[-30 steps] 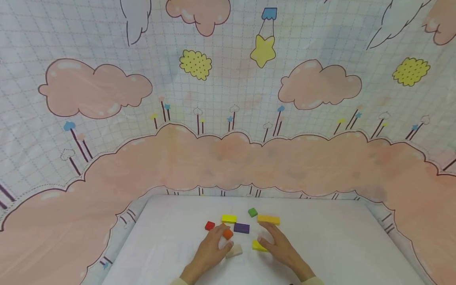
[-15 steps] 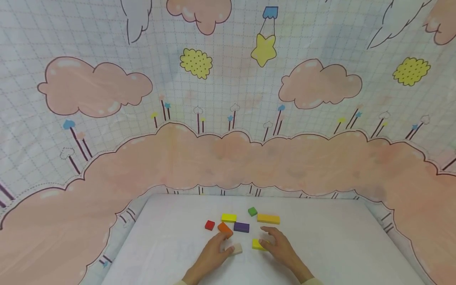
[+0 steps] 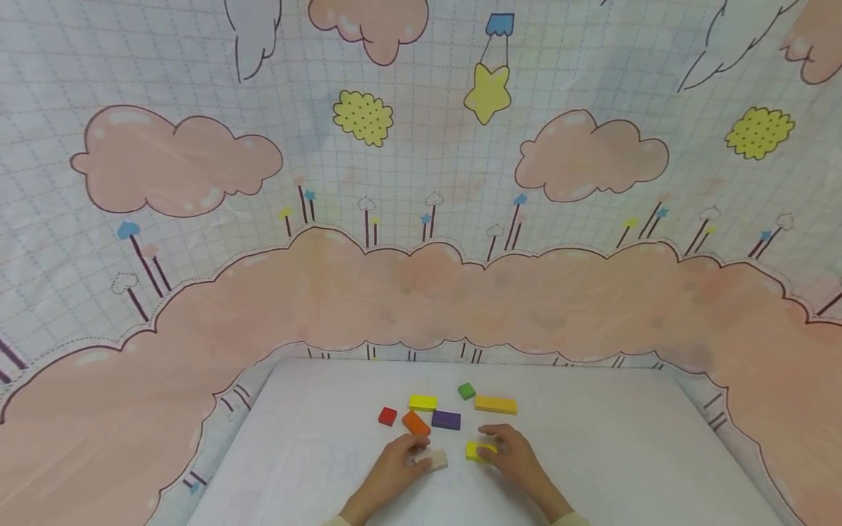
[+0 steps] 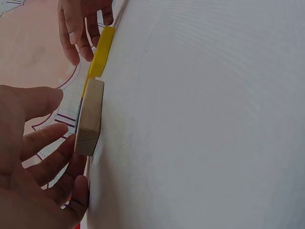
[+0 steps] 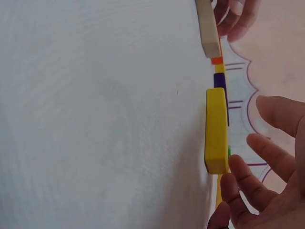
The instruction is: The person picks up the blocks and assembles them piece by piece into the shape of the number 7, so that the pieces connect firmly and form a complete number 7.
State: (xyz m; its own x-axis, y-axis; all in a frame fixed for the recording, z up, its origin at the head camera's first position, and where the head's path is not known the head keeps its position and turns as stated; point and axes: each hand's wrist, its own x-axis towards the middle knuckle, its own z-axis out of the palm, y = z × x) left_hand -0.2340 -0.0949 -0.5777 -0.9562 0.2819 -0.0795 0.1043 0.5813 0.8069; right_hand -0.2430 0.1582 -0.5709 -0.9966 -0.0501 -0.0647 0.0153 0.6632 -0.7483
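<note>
A cloud-patterned backdrop [image 3: 421, 292] is rising beyond the purple block [image 3: 446, 420], and a white table [image 3: 296, 438] is spreading beneath it. On the person's side of the purple block, the left hand [image 3: 393, 467] is poised to its left and the right hand [image 3: 517, 456] to its right, both with thumb and fingers apart, gripping nothing.

Beyond and right of the purple block, the amber block [image 3: 496, 405] is lying flat. Closer to the person, the near yellow block [image 3: 475, 451] is lying right of it and the pale wooden block [image 3: 439, 459] slightly left. From the head, each thumb is overlapping one of these two; the wrist views are showing gaps there, though I cannot tell whether other fingertips are touching. The left wrist view is also revealing the wood's grained end.

Left of the purple block, the far yellow block [image 3: 423, 403] is lying farther back, the orange block [image 3: 416, 423] just beside. The green block [image 3: 466, 391], behind and right, is showing only a sliver in the right wrist view; the red block [image 3: 387, 416] is lying leftmost.
</note>
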